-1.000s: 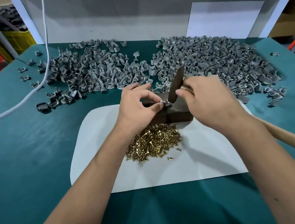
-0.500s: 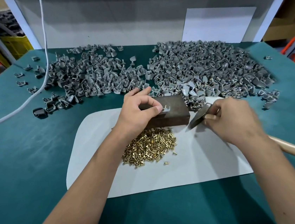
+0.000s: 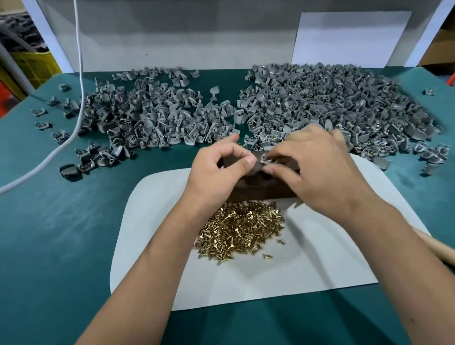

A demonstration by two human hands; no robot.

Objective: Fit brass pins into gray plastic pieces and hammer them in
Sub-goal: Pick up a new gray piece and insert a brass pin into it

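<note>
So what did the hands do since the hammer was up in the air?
The right hand swung the hammer down, laid it on the mat and let go; only its wooden handle shows now. That hand moved to the gray piece on the dark block and pinches it. The left hand stayed at the piece, and the brass pins did not move.
</note>
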